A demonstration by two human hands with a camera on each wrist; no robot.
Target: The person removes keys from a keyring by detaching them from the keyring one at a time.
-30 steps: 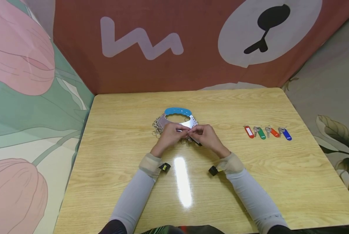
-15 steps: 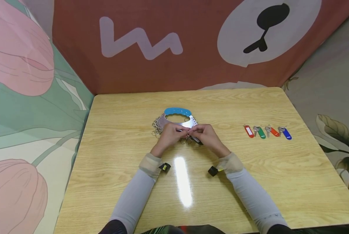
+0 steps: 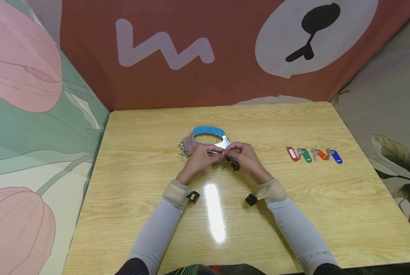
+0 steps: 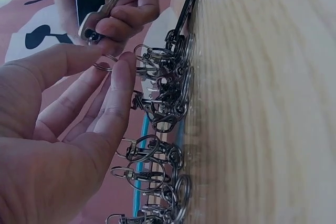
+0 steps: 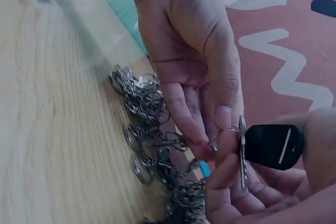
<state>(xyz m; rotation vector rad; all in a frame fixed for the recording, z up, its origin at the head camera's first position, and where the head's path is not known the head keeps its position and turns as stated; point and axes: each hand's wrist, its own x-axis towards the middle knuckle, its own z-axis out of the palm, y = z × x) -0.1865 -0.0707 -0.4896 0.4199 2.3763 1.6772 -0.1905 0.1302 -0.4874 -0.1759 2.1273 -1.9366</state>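
In the left wrist view, my left hand [image 4: 68, 103] pinches a small metal split ring [image 4: 104, 67] between thumb and fingers. My right hand [image 3: 244, 157] meets it from the right, its curled fingers holding a key [image 5: 242, 153] with a black key tag [image 5: 275, 146]. Key and tag hang at that same ring. Just beyond both hands lies a metal key holder plate [image 3: 190, 140] with a blue handle [image 3: 209, 131]. Many swivel clasps and rings [image 4: 157, 114] hang along its edge. My hands hide part of the plate in the head view.
On the wooden table [image 3: 129, 172], to the right, lie a red key tag [image 3: 292, 154], a green tag [image 3: 307, 156], an orange-red tag [image 3: 323, 154] and a blue tag [image 3: 336, 156]. Keys accompany several of them. A printed wall covering [image 3: 225, 88] rises behind the table.
My right hand has shifted slightly right and away from me, and its fingers have changed their hold. The black tag now shows more below them. The left hand stays almost still.
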